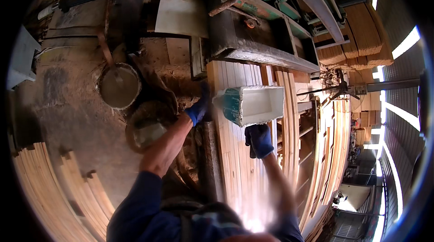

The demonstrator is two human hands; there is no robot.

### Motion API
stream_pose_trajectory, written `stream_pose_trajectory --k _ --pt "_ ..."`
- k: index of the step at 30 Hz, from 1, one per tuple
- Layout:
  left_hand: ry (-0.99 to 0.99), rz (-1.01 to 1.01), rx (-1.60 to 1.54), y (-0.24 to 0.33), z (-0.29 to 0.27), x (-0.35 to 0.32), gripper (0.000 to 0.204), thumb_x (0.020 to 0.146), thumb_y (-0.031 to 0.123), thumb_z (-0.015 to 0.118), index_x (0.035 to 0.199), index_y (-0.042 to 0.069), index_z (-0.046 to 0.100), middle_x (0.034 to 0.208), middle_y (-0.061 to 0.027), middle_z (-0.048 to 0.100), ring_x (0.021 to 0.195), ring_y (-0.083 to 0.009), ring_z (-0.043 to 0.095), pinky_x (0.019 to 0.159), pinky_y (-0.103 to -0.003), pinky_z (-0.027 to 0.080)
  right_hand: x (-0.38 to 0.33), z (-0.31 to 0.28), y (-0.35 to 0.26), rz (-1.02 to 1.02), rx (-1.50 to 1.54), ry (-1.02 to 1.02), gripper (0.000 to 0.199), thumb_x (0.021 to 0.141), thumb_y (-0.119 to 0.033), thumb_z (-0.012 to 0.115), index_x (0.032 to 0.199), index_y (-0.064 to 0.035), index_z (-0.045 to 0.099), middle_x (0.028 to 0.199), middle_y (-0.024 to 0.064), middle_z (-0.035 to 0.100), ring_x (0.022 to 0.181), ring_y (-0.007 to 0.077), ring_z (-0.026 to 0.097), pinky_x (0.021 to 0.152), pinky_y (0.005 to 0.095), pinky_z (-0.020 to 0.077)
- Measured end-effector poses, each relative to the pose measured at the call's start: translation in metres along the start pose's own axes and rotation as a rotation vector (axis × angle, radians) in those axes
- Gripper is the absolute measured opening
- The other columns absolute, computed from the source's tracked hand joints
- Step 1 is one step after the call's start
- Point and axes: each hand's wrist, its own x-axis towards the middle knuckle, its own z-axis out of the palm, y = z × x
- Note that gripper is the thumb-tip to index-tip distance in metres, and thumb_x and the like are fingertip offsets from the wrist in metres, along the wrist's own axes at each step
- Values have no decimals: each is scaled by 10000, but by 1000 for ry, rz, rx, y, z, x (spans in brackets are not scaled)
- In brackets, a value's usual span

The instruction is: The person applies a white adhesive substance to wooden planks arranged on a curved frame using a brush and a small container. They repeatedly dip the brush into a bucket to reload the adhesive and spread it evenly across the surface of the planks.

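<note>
My right hand [260,141], in a dark blue glove, is closed on the near side of a cut-open plastic container [233,106]. That container is teal outside, with a whitish coating on its rim and a pale inside. It is held over a row of light wooden strips [235,151] lying side by side. My left hand [197,110], also gloved in blue, reaches out beside the left edge of the strips. Its fingers look stretched out, partly lost in shadow, and I see nothing held in them.
A bucket [118,88] of pale liquid with a stick in it stands on the floor at left, a second round vessel [149,129] nearer. Beyond the strips is a metal machine frame [266,54]. Wood lies stacked at lower left [45,187] and right [332,147].
</note>
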Motion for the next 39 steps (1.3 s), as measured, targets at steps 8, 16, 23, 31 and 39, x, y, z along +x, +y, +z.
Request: stream_pose_trajectory --k 8,16,23,31,39 --pt "-121 -5 -143 -3 6 -14 947 839 836 218 1399 115 466 1334 -99 558 1168 -250 549 1012 -406 446 108 49 -22 -103 170 57 246 970 -273 562 850 -58 569 573 5 508 392 101 436 369 273 369" --pt "-73 -107 -129 40 72 -67 954 840 831 185 1412 114 447 1288 -103 588 1133 -253 581 984 -407 482 -43 -19 -5 155 -18 11 272 973 -277 534 890 -27 597 598 33 560 464 95 534 411 264 418" --pt "-105 -98 -2 21 57 -56 1099 732 917 251 1452 100 399 1384 -136 513 1229 -266 516 1056 -422 417 95 -17 -7 -167 -34 -177 326 931 -324 601 707 -91 553 548 -10 510 429 91 474 370 264 338" --pt "-50 83 2 21 20 -41 1016 809 858 225 1466 99 378 1429 -138 467 1258 -256 479 1075 -379 381 86 3 -20 -70 165 -205 282 928 -347 637 830 -87 588 536 5 510 413 96 474 359 250 369" --pt "-107 -42 -104 26 39 -40 1115 717 927 269 1442 92 405 1395 -133 498 1235 -280 509 1038 -448 430 94 -23 -26 -107 33 -182 350 938 -334 574 724 -57 578 558 33 538 413 117 490 388 260 379"
